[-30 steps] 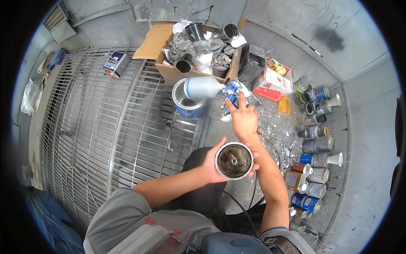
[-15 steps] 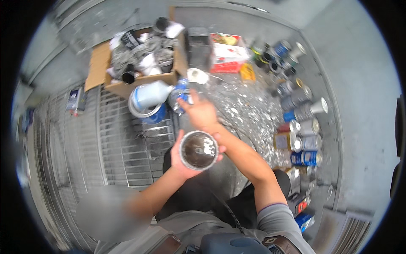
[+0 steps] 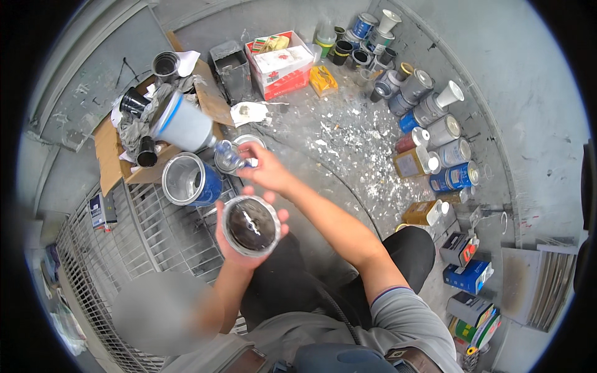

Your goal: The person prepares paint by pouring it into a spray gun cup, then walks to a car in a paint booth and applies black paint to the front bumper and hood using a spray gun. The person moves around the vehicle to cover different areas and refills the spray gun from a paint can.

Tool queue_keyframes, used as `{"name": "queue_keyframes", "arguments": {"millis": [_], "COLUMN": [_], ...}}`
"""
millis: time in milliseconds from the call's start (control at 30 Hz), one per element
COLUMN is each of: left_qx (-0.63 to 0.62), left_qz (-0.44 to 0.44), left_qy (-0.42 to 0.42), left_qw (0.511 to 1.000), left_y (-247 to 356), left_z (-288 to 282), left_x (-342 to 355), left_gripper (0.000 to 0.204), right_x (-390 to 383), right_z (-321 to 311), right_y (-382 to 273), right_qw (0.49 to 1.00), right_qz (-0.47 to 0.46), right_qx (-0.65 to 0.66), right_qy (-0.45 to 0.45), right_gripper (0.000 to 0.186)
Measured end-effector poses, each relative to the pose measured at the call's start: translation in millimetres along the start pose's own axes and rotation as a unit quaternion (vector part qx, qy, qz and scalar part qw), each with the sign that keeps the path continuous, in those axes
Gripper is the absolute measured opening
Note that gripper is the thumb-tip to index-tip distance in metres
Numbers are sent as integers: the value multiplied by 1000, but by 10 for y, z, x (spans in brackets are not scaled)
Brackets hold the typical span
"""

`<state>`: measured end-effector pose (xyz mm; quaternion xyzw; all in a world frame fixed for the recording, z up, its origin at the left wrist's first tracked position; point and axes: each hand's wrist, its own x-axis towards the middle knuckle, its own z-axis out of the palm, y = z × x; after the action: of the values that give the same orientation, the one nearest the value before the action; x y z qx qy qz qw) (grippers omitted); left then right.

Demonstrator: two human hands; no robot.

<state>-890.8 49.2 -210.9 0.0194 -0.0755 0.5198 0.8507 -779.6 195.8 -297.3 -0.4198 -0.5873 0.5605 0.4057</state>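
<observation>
In my left hand (image 3: pixel 241 248) rests a round clear cup (image 3: pixel 252 225), its fingers curled up around the sides; dark, glossy contents show inside. My right hand (image 3: pixel 267 169), crossing beyond the cup, grips a spray gun (image 3: pixel 231 156) by its blue and silver body. A whitish translucent paint cup (image 3: pixel 186 124) with a blue band is joined to the gun and tilts up to the left. Beneath it stands an open blue metal can (image 3: pixel 208 185). Another round open can (image 3: pixel 250 142) sits just behind the gun, partly hidden.
A cardboard box (image 3: pixel 112 146) full of crumpled paper and used black cups stands at the far left, beside a grey bin (image 3: pixel 235 74) and a red-and-white carton (image 3: pixel 280 68). Paint cans and bottles (image 3: pixel 429 112) line the right wall. Metal grating (image 3: pixel 143 248) lies at left.
The spray gun with its paint cup has been lifted off the blue can by my right hand. My left hand has moved left with the dark-filled cup. The view has turned.
</observation>
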Motion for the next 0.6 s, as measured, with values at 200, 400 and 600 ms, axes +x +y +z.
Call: {"name": "queue_keyframes", "arguments": {"millis": [200, 400, 600], "left_qx": [104, 143, 199], "left_qz": [-27, -103, -132], "left_qy": [64, 431, 530], "left_qw": [992, 885, 814], "left_y": [680, 951, 213], "left_z": [-371, -2964, -3653], "left_x": [671, 672, 920], "left_gripper": [74, 80, 80], "right_x": [-362, -1245, -2545], "right_z": [-1140, -2031, -2395], "right_y": [-575, -723, -300], "right_qw": [971, 888, 855], "right_qz": [126, 192, 228], "right_qx": [123, 62, 117], "right_qy": [165, 413, 451], "right_gripper": [42, 33, 21]}}
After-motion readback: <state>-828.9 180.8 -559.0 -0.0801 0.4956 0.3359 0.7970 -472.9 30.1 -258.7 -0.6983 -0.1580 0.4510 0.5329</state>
